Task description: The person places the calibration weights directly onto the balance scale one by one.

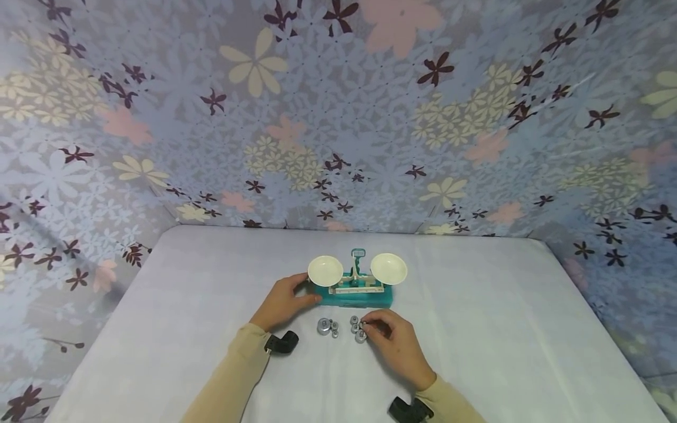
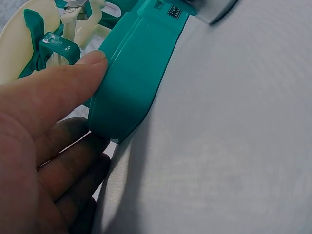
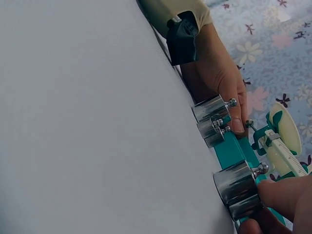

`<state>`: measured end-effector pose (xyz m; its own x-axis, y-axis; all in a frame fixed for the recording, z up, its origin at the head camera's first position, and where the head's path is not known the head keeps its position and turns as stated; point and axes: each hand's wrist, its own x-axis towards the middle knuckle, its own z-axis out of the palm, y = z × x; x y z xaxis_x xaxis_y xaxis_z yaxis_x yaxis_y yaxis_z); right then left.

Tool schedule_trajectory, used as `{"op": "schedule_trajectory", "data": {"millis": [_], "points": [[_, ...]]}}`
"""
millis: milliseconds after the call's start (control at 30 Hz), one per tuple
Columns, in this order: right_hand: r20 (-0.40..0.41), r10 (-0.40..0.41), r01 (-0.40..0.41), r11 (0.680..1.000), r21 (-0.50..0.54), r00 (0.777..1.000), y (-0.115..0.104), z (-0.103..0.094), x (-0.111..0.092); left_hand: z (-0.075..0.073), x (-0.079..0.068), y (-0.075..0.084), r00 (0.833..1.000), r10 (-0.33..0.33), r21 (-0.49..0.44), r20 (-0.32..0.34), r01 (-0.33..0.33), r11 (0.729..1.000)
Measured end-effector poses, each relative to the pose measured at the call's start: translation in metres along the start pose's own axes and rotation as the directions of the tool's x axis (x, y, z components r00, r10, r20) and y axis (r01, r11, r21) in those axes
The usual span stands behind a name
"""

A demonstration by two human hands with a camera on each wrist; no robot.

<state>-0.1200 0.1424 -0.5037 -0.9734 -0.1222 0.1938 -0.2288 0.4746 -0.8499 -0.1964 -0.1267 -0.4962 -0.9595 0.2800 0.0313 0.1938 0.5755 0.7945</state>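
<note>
The scale [image 1: 354,299] stands inward from the middle of the table's [image 1: 502,329] far edge, its pans [image 1: 389,269] bearing no weights yet. The left hand [image 1: 282,303] grips the scale's left end. Toward the near edge, the right hand [image 1: 396,345] seems to pinch a small weight [image 1: 362,325]; another cluster of weights [image 1: 324,326] stands untouched.

Two forearms in beige sleeves [image 1: 227,373] slant inward and forward, the left reaching farther than the right. The left grip [image 1: 281,301] is a bare hand angled inward, back upward, its thumb [image 2: 63,87] stretched out and set apart from the fingers [image 2: 73,165], which bend slightly and lie slightly spread. The right grip [image 1: 394,343], also bare, points inward and forward from its wrist [image 1: 425,379]; its fingers are curled, bringing thumb [image 3: 287,195] and forefinger near each other in a pinch. The two hands are apart.
</note>
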Motion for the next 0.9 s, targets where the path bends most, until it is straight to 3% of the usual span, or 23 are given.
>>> {"op": "schedule_trajectory", "data": {"millis": [400, 900], "points": [[-0.047, -0.034, 0.037, 0.996, 0.078, 0.998, -0.001, -0.003, -0.001, 0.0, 0.0, 0.002, 1.0, -0.009, -0.013, -0.005, 0.009, 1.0], [-0.101, -0.042, 0.048, 0.997, 0.062, 0.994, -0.01, -0.008, -0.001, 0.002, 0.001, 0.001, 1.0, -0.01, -0.002, -0.002, 0.01, 1.0]]}}
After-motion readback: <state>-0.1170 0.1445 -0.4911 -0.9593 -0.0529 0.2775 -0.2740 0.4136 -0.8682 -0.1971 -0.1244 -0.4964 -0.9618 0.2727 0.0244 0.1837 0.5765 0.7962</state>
